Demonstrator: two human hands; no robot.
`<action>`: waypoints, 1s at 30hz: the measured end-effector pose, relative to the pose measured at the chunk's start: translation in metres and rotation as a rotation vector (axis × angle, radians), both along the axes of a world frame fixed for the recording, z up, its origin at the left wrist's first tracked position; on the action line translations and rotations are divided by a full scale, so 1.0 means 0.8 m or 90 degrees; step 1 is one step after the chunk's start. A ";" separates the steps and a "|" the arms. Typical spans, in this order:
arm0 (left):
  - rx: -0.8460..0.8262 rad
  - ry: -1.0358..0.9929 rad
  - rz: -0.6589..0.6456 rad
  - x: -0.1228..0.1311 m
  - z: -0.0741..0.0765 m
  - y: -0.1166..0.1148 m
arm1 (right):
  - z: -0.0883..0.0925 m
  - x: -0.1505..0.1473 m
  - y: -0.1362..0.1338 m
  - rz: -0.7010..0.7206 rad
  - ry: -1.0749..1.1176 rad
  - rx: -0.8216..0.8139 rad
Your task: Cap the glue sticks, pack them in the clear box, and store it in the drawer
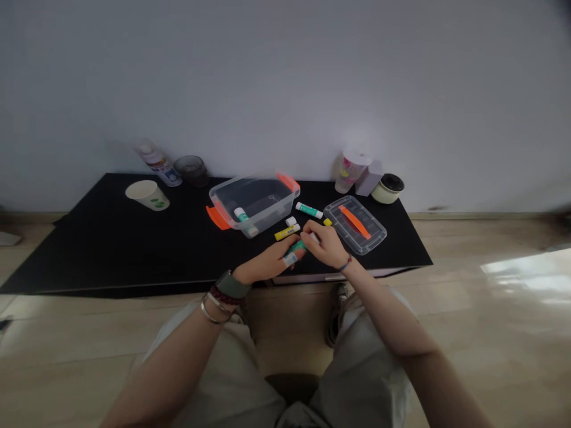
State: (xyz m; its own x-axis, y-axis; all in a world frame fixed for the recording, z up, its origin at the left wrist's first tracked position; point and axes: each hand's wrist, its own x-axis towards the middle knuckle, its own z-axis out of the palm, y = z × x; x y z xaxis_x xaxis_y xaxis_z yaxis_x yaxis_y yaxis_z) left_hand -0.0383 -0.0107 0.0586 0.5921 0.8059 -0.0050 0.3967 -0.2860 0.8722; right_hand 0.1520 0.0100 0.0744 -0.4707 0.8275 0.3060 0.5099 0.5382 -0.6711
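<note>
Black table [134, 252] bears clear plastic box [273, 215]; left hand [262, 263] is clamped on green glue stick [297, 246], near the table's front edge; right hand [329, 245] pinches its white cap [314, 237]; keep both parts steady and coaxial.

Left hand [264, 261] wrapped around green glue stick [296, 246], right hand [326, 244] pinching its white end, both over front edge of black table [98, 249], yellow stick [286, 232] and white cap [291, 221] just beyond, clear bin [273, 214] behind, green-and-white stick [241, 215] tilted inside, lid [344, 230] lying right, paper cup [145, 193] left.
</note>
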 end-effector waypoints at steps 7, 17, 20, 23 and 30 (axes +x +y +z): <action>0.164 0.318 0.107 0.012 -0.009 -0.005 | -0.017 -0.016 0.006 -0.165 -0.208 -0.072; -0.048 -0.035 -0.006 0.005 -0.006 0.002 | -0.006 -0.003 0.006 -0.023 -0.023 -0.014; 0.018 0.018 0.028 0.007 -0.007 -0.001 | -0.004 -0.006 0.004 -0.052 -0.075 0.004; 0.143 0.176 0.116 0.015 -0.009 -0.005 | -0.009 -0.014 0.007 -0.143 -0.155 -0.014; 0.183 0.254 0.150 0.021 -0.008 -0.003 | -0.016 -0.017 0.013 -0.182 -0.129 -0.087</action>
